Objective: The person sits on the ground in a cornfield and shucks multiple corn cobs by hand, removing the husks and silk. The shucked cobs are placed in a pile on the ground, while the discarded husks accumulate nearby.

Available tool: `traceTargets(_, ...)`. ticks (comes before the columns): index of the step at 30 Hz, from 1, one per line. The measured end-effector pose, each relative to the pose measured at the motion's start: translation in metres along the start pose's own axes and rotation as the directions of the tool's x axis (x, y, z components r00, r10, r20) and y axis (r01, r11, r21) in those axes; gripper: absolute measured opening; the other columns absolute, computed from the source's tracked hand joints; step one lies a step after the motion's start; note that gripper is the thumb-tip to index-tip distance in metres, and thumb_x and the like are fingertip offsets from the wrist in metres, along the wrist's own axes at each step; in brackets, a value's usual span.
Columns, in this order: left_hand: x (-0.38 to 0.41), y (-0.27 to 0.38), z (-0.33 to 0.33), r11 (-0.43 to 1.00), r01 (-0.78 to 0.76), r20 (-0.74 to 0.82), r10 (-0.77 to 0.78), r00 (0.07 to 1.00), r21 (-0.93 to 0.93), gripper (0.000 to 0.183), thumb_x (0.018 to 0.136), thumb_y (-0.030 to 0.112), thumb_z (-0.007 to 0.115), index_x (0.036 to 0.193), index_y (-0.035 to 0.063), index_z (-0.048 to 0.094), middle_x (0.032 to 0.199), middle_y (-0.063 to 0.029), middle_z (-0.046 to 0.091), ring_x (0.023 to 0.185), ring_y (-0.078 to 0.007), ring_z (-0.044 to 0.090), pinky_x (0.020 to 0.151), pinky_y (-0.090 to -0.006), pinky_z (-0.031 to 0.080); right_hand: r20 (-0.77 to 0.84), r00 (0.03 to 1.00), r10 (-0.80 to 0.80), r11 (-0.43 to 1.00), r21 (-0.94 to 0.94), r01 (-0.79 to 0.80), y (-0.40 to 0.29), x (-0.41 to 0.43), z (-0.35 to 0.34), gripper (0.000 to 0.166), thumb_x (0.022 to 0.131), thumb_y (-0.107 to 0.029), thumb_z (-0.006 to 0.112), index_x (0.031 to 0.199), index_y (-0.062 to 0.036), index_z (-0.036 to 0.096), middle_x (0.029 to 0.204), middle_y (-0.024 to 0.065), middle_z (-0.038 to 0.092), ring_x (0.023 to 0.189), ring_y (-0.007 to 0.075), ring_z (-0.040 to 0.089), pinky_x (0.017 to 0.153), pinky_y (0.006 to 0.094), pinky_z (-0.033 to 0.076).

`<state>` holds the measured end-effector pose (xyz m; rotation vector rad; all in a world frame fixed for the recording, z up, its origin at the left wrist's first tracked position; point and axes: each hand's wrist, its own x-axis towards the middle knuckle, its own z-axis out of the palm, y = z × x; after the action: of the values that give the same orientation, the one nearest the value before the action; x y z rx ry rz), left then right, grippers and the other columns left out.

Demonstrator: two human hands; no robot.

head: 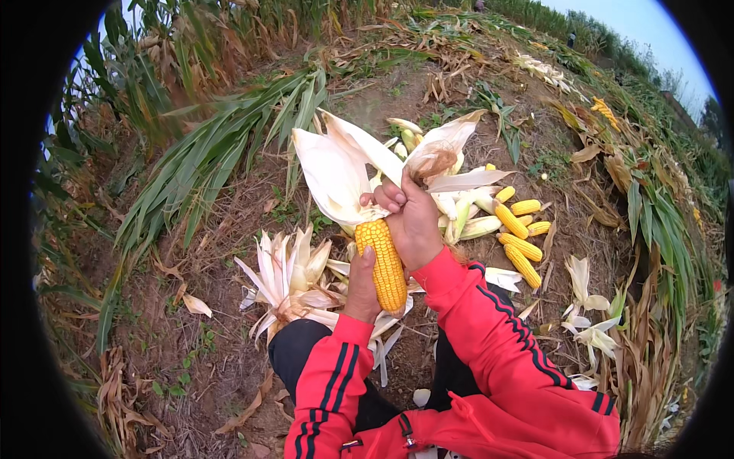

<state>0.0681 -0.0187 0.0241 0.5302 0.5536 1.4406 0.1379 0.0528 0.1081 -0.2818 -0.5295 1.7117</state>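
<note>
An ear of yellow corn (381, 267) is before me, its kernels bare and its pale husk (335, 163) peeled back at the upper end. Around the lower part of the ear my left hand (362, 284) is closed, thumb on the kernels. My right hand (410, 221) grips the husk at the ear's base, beside brown corn silk (433, 163). Several bare yellow cobs (522, 246) lie on the ground to the right. Between them and my right hand are ears still in their husks (479, 228). Empty-looking husks (292, 281) are heaped by my left knee.
Cut green corn stalks (229, 137) lie at the left, with standing corn (183, 51) behind. More stalks and dry leaves (659, 229) line the right side. Loose husks (593, 333) lie on the soil at the right, and another group of yellow cobs (605, 113) lies farther off.
</note>
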Motion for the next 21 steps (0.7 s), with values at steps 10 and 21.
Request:
traceTargets(10, -0.005, 0.025, -0.011, 0.999, -0.016, 0.226, 0.026, 0.974, -0.044, 0.074, 0.078, 0.071, 0.050, 0.109, 0.0033, 0.050, 0.076, -0.0125, 0.055, 0.061, -0.0220, 0.059, 0.053, -0.0346, 0.052, -0.145, 0.989, -0.021, 0.980, 0.194, 0.049, -0.024, 0.032, -0.052, 0.032, 0.096, -0.035, 0.046, 0.090, -0.0047, 0.051, 0.058, -0.0039, 0.035, 0.050, 0.0081, 0.033, 0.053, 0.0264, 0.033)
traceTargets(21, -0.008, 0.040, -0.024, 0.973, -0.087, 0.133, 0.059, 0.989, 0.215, 0.065, 0.086, 0.052, 0.055, 0.126, 0.0016, 0.042, 0.103, -0.0122, 0.058, 0.081, -0.0235, 0.063, 0.072, -0.0360, 0.053, 0.143, 0.934, 0.329, 0.924, -0.253, -0.287, 0.005, 0.001, -0.014, 0.049, 0.088, -0.027, 0.064, 0.125, -0.0012, 0.047, 0.111, 0.0077, 0.062, 0.100, 0.0167, 0.060, 0.089, 0.0308, 0.046)
